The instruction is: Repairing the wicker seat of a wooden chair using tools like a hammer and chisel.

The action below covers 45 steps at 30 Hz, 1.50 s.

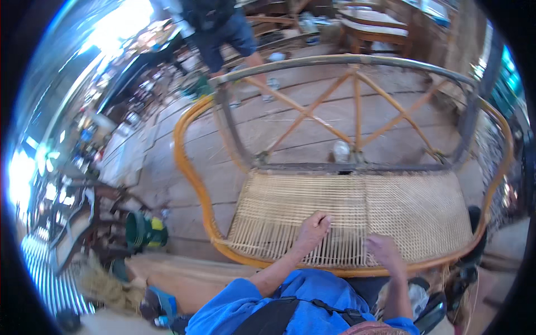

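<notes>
Two hands over the cane seat (pixel 416 209) of a rattan settee (pixel 192 176) facing the person.
The left hand (pixel 314 229), fingers curled closed, is over the left half, where strands lie without cross-weave toward the front edge; whether it grips one, I cannot tell. The right hand (pixel 385 250), blurred, its grip unclear, is near the front edge, just right of the centre divider (pixel 365 204).

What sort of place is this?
Probably a furniture workshop: there's a bench frame with a partly woven seat, loose strands at its front left, and a pale-seated wooden chair at the back.
</notes>
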Motion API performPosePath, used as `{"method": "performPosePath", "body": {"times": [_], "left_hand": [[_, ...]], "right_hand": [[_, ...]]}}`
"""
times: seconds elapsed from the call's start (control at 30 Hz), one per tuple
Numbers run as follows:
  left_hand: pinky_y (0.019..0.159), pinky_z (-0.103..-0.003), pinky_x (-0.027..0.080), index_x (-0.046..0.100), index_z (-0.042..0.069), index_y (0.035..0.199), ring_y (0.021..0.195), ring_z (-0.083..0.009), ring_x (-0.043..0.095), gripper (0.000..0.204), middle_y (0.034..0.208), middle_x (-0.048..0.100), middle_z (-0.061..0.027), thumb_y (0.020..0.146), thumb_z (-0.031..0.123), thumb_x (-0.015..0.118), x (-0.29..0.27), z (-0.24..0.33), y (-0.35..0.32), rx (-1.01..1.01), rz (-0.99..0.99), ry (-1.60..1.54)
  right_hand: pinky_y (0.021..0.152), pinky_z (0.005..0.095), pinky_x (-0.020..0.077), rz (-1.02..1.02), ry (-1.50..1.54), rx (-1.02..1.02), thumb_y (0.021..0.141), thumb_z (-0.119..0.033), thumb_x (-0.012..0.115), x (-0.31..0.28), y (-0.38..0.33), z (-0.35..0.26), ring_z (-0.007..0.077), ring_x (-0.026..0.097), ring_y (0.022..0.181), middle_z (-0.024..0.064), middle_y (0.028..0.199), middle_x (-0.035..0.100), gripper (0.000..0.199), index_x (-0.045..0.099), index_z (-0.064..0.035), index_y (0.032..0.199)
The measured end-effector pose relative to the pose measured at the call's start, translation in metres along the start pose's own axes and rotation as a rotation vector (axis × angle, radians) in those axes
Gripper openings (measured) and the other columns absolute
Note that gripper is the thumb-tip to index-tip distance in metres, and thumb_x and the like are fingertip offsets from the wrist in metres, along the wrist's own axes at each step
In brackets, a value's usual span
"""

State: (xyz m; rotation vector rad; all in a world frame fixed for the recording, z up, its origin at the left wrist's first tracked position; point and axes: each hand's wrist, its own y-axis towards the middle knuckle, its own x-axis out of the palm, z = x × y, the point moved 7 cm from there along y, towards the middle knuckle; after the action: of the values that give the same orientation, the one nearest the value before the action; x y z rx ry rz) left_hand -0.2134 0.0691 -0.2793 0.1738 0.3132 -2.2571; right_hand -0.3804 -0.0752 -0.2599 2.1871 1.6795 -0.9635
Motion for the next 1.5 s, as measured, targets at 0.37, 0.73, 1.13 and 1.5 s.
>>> {"method": "performPosePath", "body": {"times": [0.37, 0.73, 1.13, 1.5], "left_hand": [[0.054, -0.029, 0.043, 0.056, 0.001, 0.086, 0.054, -0.0126, 0.051, 0.029, 0.059, 0.052, -0.0058, 0.091, 0.029, 0.05, 0.029, -0.05, -0.015, -0.084, -0.107, 0.202], [0.054, -0.025, 0.043, 0.055, 0.002, 0.081, 0.058, -0.0078, 0.05, 0.028, 0.064, 0.052, -0.0017, 0.089, 0.029, 0.055, 0.08, -0.051, -0.036, -0.109, -0.418, 0.154], [0.052, -0.022, 0.043, 0.057, 0.001, 0.083, 0.055, -0.0067, 0.049, 0.022, 0.062, 0.053, 0.0001, 0.088, 0.023, 0.057, 0.029, -0.029, -0.009, -0.12, -0.115, -0.125], [0.074, -0.038, 0.047, 0.06, 0.004, 0.092, 0.083, -0.0312, 0.057, 0.027, 0.084, 0.06, -0.0115, 0.088, 0.03, 0.051, 0.094, -0.018, -0.055, 0.283, -0.69, 0.352]], "right_hand": [[0.079, 0.0395, 0.0455, 0.4, -0.207, 0.04, 0.078, -0.009, 0.062, -0.128, -0.036, 0.047, 0.0275, 0.058, 0.092, 0.0146, 0.105, 0.06, 0.032, 0.055, -0.0011, 0.109], [0.076, 0.0258, 0.0442, 1.113, 0.047, -0.461, 0.091, -0.012, 0.041, -0.244, -0.087, -0.122, 0.0154, 0.055, 0.082, 0.0058, 0.094, 0.058, 0.021, 0.056, 0.0028, 0.092], [0.065, 0.0323, 0.0476, -0.004, 0.273, 0.06, 0.087, -0.025, 0.055, 0.031, 0.026, 0.002, 0.0225, 0.06, 0.069, 0.0122, 0.078, 0.062, 0.024, 0.062, -0.0031, 0.093], [0.058, 0.0443, 0.0446, 0.367, -0.523, 0.29, 0.081, -0.016, 0.051, -0.147, -0.042, -0.029, 0.0345, 0.059, 0.067, 0.0164, 0.07, 0.059, 0.011, 0.059, -0.0074, 0.084]]}}
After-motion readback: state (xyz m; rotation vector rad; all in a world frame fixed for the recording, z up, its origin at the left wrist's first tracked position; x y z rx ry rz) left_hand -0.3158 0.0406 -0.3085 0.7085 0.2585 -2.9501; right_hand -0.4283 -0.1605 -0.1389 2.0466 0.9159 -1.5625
